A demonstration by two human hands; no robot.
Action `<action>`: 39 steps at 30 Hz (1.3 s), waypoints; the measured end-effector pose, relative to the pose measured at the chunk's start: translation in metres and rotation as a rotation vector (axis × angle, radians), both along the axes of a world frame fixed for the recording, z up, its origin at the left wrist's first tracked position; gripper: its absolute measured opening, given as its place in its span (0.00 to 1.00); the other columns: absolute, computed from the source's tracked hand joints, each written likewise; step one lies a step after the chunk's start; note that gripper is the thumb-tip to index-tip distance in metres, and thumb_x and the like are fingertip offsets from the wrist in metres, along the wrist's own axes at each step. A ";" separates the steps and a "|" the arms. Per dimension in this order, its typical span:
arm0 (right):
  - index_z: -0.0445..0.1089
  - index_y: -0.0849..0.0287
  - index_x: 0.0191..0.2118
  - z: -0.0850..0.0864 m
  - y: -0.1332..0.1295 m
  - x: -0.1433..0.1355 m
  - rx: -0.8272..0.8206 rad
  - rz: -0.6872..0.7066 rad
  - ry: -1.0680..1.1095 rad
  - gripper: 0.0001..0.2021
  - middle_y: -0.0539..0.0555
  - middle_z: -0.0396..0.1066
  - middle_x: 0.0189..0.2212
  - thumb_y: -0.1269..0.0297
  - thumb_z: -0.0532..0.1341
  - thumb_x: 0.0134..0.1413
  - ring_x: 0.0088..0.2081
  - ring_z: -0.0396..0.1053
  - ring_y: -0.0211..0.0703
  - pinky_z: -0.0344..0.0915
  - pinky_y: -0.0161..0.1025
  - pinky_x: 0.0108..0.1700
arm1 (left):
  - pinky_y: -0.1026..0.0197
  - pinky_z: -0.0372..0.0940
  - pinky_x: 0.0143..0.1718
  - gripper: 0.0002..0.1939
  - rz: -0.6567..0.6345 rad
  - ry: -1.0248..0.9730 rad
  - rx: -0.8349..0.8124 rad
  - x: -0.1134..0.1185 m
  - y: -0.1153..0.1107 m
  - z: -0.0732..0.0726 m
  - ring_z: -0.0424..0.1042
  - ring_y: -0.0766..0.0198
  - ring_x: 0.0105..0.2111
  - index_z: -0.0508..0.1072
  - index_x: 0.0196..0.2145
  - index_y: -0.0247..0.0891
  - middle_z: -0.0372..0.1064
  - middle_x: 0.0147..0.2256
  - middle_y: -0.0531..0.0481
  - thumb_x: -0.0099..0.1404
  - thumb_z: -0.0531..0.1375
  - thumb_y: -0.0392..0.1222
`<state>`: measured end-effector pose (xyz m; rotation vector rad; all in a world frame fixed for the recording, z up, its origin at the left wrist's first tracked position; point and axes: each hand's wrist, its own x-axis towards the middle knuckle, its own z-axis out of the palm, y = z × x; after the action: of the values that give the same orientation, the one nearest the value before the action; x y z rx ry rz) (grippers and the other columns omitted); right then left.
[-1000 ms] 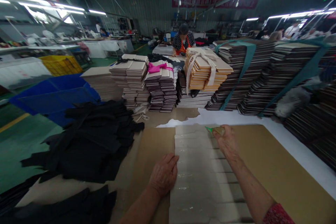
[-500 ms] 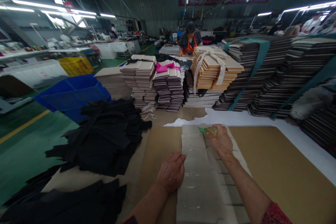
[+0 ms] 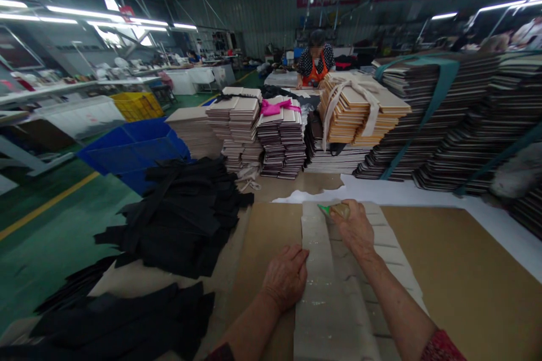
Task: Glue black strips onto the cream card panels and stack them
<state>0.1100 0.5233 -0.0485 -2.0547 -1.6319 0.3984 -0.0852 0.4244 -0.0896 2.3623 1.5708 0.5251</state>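
My right hand (image 3: 354, 227) is closed around a small brownish squeeze bottle (image 3: 340, 211) with a green nozzle, which points left over the far end of a row of overlapping grey-beige panels (image 3: 324, 304). Shiny wet dabs, like glue, dot the panels' left strip. Against the left edge of that strip lies my left hand (image 3: 288, 276), palm down with its fingers extended and fingertips touching the edge. Under the panels is a brown board (image 3: 271, 225), which also shows on the right.
Black fabric pieces (image 3: 182, 214) are heaped on the left. Behind stand tied stacks of panels (image 3: 237, 118), yellow-edged ones (image 3: 351, 107) and tall dark strapped stacks (image 3: 449, 101). A blue bin (image 3: 135, 146) stands on the floor. A co-worker (image 3: 315, 62) is at a table beyond.
The view has turned a little left, so the scene sits further right. The bottle's nozzle has shifted slightly left over the panel strip. My left hand stays at the strip's edge.
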 end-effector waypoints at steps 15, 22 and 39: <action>0.60 0.49 0.51 0.001 -0.002 -0.014 0.008 0.021 -0.026 0.16 0.51 0.62 0.48 0.51 0.54 0.59 0.40 0.68 0.46 0.58 0.41 0.36 | 0.54 0.64 0.53 0.17 -0.003 0.007 -0.023 -0.001 -0.001 0.004 0.67 0.57 0.47 0.69 0.52 0.40 0.69 0.49 0.47 0.67 0.51 0.35; 0.61 0.51 0.51 0.007 -0.002 0.029 -0.013 -0.107 -0.013 0.19 0.55 0.61 0.48 0.50 0.54 0.57 0.43 0.67 0.53 0.59 0.45 0.39 | 0.54 0.63 0.55 0.16 -0.010 -0.011 -0.012 0.000 0.000 0.000 0.67 0.58 0.47 0.69 0.52 0.39 0.69 0.49 0.47 0.68 0.51 0.35; 0.62 0.54 0.43 0.005 -0.016 0.026 0.118 -0.354 1.021 0.26 0.50 0.68 0.32 0.45 0.62 0.38 0.28 0.65 0.42 0.61 0.37 0.25 | 0.55 0.64 0.54 0.17 0.008 -0.002 0.009 -0.002 0.000 -0.003 0.69 0.59 0.48 0.70 0.52 0.40 0.70 0.50 0.47 0.68 0.51 0.35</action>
<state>0.1363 0.5069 -0.0434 -1.5519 -0.6472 0.9775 -0.0876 0.4243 -0.0926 2.3625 1.5805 0.5378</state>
